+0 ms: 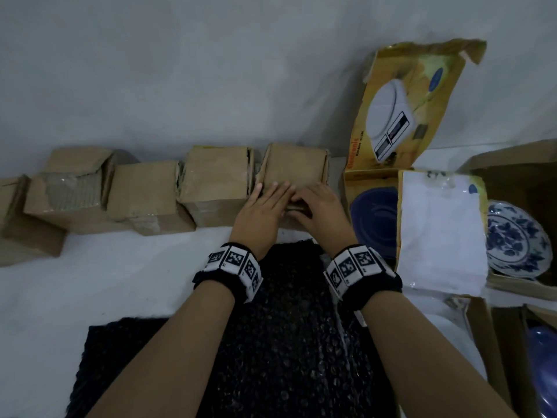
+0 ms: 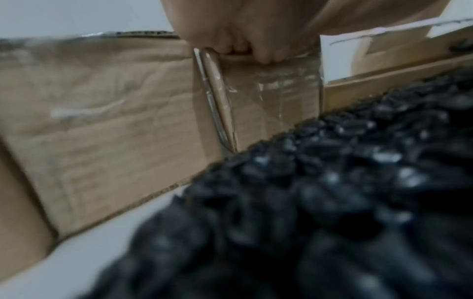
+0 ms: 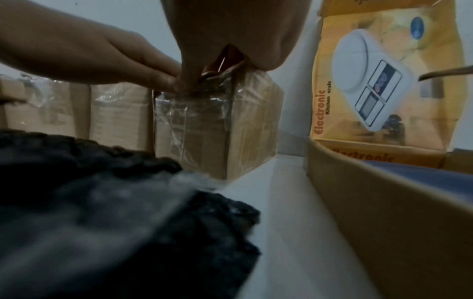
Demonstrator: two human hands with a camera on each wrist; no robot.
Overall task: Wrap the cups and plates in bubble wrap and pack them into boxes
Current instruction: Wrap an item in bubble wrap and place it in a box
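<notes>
A small brown cardboard box stands at the right end of a row of boxes along the wall. My left hand lies on its top flap with straight fingers. My right hand curls its fingers over the flap's front edge and grips it. In the right wrist view the taped box shows something red in the gap under my right hand. A black bubble wrap sheet lies under my forearms. A blue-and-white floral plate sits in a carton at the right.
Three more brown boxes line the wall to the left. A yellow kitchen-scale box stands open on the right, with a dark blue plate inside and a white sheet over it. More cartons crowd the lower right.
</notes>
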